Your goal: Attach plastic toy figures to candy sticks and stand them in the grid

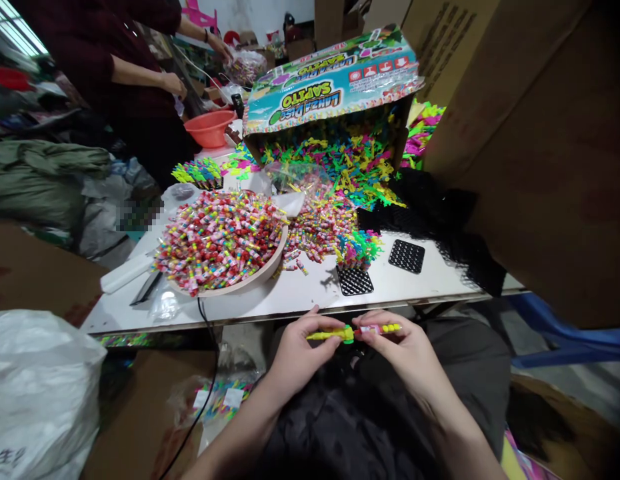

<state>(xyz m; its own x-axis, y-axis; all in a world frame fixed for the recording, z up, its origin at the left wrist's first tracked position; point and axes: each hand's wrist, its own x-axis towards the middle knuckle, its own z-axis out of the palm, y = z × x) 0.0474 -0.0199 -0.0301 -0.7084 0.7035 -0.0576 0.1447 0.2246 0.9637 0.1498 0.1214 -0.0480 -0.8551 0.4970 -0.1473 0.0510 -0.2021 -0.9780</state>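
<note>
Above the person's lap, just off the near edge of a white desk [300, 303], the left hand [301, 348] was closed in a thumb-and-finger pinch on a yellow plastic piece [330, 334] with a green end. The right hand [409, 343] pinched a small pink tube [373, 329], its red tip facing that end — whether they touched was unclear. Both pieces looked light, stiff and perhaps slippery, the slim yellow one possibly easy to snap — best gripped, it seemed, near the facing ends. Similar tubes filled a basin [270, 273] on the desk.
</note>
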